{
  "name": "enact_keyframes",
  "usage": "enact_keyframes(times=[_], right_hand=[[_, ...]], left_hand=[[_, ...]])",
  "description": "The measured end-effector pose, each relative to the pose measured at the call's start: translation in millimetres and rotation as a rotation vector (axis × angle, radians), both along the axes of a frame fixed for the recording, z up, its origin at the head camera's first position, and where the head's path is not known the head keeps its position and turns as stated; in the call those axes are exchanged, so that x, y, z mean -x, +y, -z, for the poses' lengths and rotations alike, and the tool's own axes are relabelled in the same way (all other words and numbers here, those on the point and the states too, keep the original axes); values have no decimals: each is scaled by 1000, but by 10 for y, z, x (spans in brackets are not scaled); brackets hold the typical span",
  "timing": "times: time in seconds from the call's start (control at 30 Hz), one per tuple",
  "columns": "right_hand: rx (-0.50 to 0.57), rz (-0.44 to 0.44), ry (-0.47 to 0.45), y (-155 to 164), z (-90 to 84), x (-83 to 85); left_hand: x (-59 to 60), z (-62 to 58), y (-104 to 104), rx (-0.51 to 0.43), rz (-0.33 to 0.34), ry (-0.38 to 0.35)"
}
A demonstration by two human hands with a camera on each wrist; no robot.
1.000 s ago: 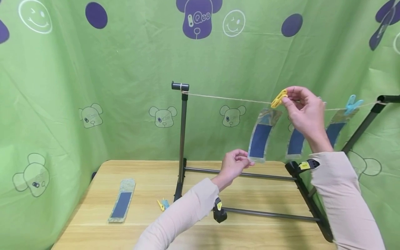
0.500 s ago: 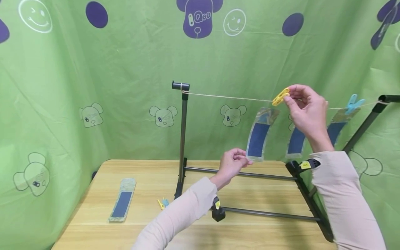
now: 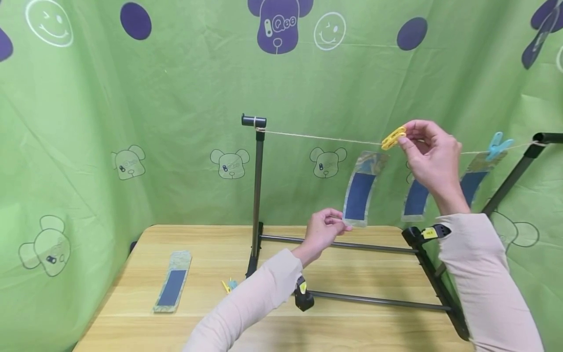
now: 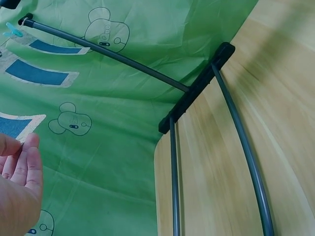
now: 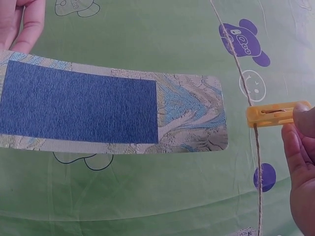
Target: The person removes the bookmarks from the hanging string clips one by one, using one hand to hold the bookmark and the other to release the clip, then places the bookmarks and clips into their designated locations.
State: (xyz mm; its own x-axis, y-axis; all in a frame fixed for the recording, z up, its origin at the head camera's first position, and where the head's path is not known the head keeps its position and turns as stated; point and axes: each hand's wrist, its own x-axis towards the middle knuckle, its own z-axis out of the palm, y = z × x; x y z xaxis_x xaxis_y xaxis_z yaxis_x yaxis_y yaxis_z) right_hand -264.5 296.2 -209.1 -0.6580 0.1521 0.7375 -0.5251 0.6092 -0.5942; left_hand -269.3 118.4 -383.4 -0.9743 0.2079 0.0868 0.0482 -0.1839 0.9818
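The right hand [image 3: 428,156] is raised at upper right, forearm angled upward, thumb and forefinger pinched together. The left hand [image 3: 323,230] is held lower at centre, arm extended forward, its fingertips [image 4: 27,147] pinched too.

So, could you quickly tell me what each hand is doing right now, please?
Left hand: pinches the bottom edge of the hanging cloth strip.
Right hand: pinches the yellow clothespin at the string.

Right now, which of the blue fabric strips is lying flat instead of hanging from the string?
The strip on the table's left side lies flat on the wood; the others hang from the string, the leftmost of them pinched by the left hand.
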Motion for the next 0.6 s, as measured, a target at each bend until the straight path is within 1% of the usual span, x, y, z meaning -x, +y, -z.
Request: enact_keyframes(times=[0.17, 0.3, 0.4, 0.6], right_hand=[[-29, -2, -24, 4, 6, -23], [-24, -13, -32, -6, 14, -42], [-10, -15, -12, -20, 18, -50], [23, -16, 65, -47, 6, -66]], left_hand=[[7, 1, -35, -1, 0, -6], [5, 7, -68, -6, 5, -7], [10, 17, -89, -2, 5, 4], [29, 43, -120, 5, 8, 10]])
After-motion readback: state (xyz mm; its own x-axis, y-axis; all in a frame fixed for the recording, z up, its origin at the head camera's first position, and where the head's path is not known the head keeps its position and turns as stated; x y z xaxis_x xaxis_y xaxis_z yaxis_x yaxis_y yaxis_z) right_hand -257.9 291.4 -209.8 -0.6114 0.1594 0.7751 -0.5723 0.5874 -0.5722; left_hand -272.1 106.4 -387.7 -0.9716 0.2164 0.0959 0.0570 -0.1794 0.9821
